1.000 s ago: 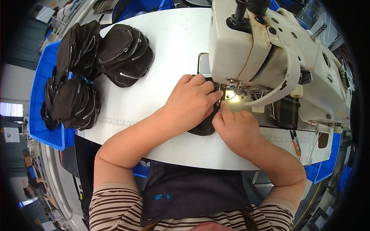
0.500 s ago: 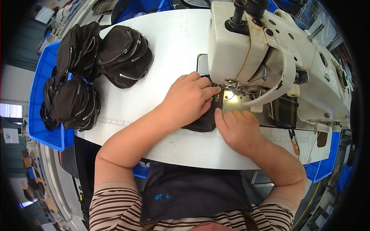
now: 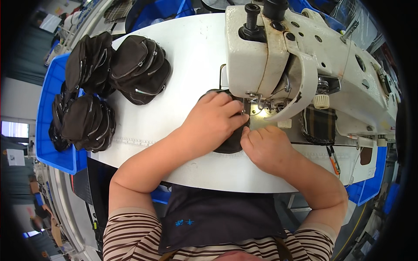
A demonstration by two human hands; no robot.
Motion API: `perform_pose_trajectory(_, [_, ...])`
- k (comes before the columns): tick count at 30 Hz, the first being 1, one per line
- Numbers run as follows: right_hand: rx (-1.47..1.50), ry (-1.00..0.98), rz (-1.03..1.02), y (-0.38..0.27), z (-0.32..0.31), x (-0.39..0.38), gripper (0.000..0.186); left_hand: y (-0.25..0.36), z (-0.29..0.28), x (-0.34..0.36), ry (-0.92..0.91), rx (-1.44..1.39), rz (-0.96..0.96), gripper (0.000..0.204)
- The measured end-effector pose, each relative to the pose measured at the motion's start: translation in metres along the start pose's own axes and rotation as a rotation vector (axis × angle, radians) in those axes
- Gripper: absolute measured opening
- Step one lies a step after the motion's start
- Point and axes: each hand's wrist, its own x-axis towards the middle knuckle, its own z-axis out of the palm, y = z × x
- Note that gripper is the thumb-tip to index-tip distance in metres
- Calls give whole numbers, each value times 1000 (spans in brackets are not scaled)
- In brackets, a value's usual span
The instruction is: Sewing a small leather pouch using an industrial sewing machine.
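Note:
A dark brown fabric pouch piece with a zipper (image 3: 230, 145) lies flat on the sewing machine's bed, its right edge beside the lit needle plate (image 3: 257, 112). Over it rests my left hand (image 3: 213, 121), fingers bent and closed on the fabric near the presser foot. My right hand (image 3: 266, 147) is curled at the piece's right edge, thumb and forefinger pinching it. Both hands hide much of the piece. Above them stands the white sewing machine (image 3: 248, 54), its needle area partly covered by a curved guard.
Several dark zippered pouches (image 3: 139, 69) are stacked at the left, some over a blue bin (image 3: 48, 135). Right of the needle lies a dark striped fabric piece (image 3: 319, 126). Orange-handled snips (image 3: 334, 163) lie near the table's front right. A ruler strip (image 3: 130, 141) crosses the white table.
The view has shifted slightly. My left hand has slid a little down and left on the piece, and a curved zipper edge now shows above its knuckles. My right hand stays at the edge.

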Motion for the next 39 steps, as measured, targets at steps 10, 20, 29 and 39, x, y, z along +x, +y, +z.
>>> perform_pose_trajectory(10, [-20, -57, 97, -2, 1, -5, 26, 9, -2, -5, -89, 17, -112, 37])
perform_pose_trajectory(20, [26, -15, 314, 0, -6, -1, 33, 8, 0, -7, -93, 92, -91, 40])
perform_pose_trajectory(29, [-28, 16, 348, 3, -3, 4, 26, 6, -3, -2, -148, 99, -136, 42])
perform_pose_trajectory(39, [12, -28, 369, 8, 3, 0, 14, -6, 0, 3, -155, 88, -184, 45])
